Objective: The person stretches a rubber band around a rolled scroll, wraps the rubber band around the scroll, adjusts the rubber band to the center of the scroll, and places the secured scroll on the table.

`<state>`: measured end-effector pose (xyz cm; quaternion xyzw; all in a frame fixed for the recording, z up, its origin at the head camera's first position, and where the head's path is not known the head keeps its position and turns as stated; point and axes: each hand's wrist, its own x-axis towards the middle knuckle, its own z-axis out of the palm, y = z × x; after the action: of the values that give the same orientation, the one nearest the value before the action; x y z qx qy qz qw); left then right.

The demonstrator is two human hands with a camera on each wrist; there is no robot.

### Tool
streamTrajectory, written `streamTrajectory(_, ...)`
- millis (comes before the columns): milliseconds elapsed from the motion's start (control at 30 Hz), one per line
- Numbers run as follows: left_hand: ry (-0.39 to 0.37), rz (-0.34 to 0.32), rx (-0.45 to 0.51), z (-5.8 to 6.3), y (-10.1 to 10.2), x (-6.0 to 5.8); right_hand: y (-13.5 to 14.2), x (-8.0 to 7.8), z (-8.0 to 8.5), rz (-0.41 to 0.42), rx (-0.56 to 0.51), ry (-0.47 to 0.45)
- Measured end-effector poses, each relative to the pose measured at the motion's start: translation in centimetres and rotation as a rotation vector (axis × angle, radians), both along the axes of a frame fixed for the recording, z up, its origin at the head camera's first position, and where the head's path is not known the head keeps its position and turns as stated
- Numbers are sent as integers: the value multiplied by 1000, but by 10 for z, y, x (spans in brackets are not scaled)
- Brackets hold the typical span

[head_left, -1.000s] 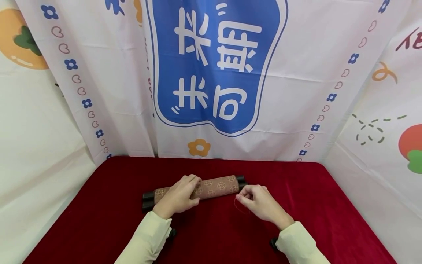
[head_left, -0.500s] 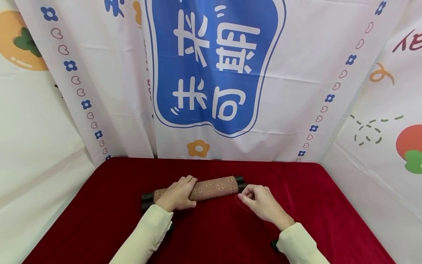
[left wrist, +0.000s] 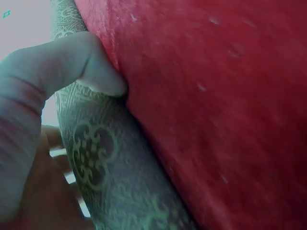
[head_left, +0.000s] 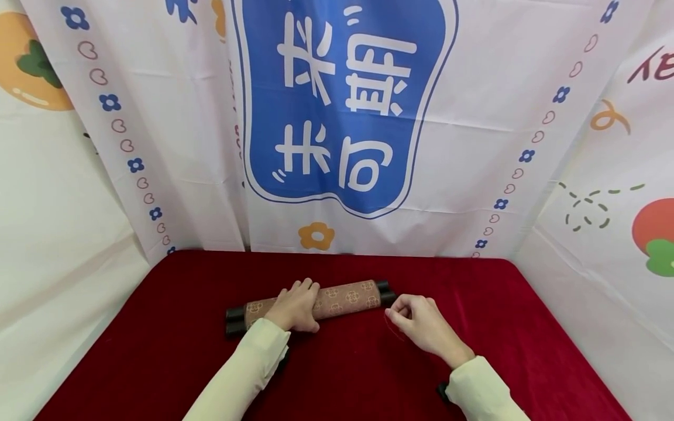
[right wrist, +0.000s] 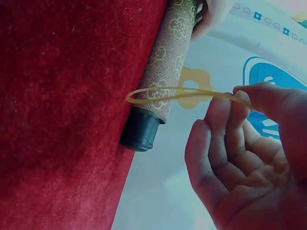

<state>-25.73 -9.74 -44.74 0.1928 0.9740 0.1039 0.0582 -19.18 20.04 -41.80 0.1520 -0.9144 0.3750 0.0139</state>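
A rolled scroll point(head_left: 347, 299) in brown patterned cloth, with black roller ends, lies slantwise on the red cloth. My left hand point(head_left: 295, 305) grips it left of its middle. In the left wrist view the thumb point(left wrist: 72, 60) presses its near side and the other fingers reach round the far side. My right hand point(head_left: 422, 325) pinches a thin rubber band point(right wrist: 132, 99) between thumb and fingertips, just off the scroll's right end. The band hangs as a loose loop, and in the right wrist view it overlaps the scroll near its black end cap point(right wrist: 140, 130).
Red velvet cloth point(head_left: 337, 374) covers the table. Behind it hangs a white printed curtain point(head_left: 463, 164) with a blue sign, and white panels point(head_left: 595, 304) close in both sides. Dark wrist camera straps show at the cuffs.
My left hand has shifted slightly to the right along the scroll. The right hand has drawn a little to the right with the rubber band, while the scroll stays almost in place.
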Motion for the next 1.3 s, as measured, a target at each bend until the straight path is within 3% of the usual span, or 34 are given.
streamTrajectory(367, 73, 127, -111, -12, 20, -13, 1, 0, 0, -24, 26, 4)
streamTrajectory(600, 138, 113, -132, -18, 13, -17, 6, 0, 1, -43, 32, 4)
streamTrajectory(900, 212, 72, -145, -9, 6, -17, 9, 1, 6, -45, 53, 10)
streamTrajectory(1300, 185, 74, -156, 5, 3, -3, 9, 2, 11, -90, 87, 59)
